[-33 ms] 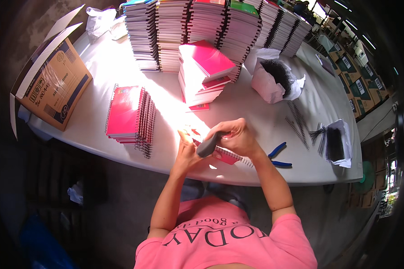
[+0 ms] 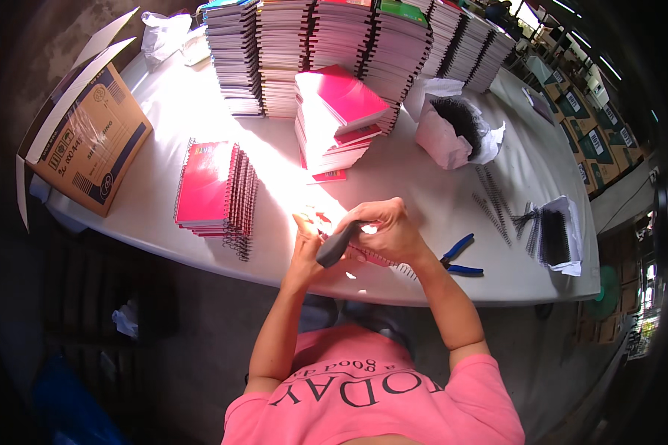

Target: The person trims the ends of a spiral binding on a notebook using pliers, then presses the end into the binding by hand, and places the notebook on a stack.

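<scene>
Near the table's front edge, my left hand (image 2: 306,243) is closed on the left end of a small red notebook (image 2: 379,257). A spiral wire coil (image 2: 407,271) runs along the notebook's near edge and sticks out past its right end. My right hand (image 2: 393,231) is closed around a dark grey tool with a rounded grip (image 2: 337,248), held over the notebook. The tool's working end is hidden by my fingers, so its kind cannot be made out. Blue-handled pliers (image 2: 465,268) lie spread on the table beside my right forearm.
Finished red spiral notebooks (image 2: 206,182) are stacked at left, near an open cardboard box (image 2: 96,141). Loose red books (image 2: 349,100) lie piled in the middle, before tall stacks of bound books (image 2: 282,59). Loose coils (image 2: 493,200) and paper-wrapped coil bundles (image 2: 553,233) lie at right.
The dark grey grip has swung slightly down and to the left. My right hand has turned a little over the notebook, covering more of it; my left hand has barely moved.
</scene>
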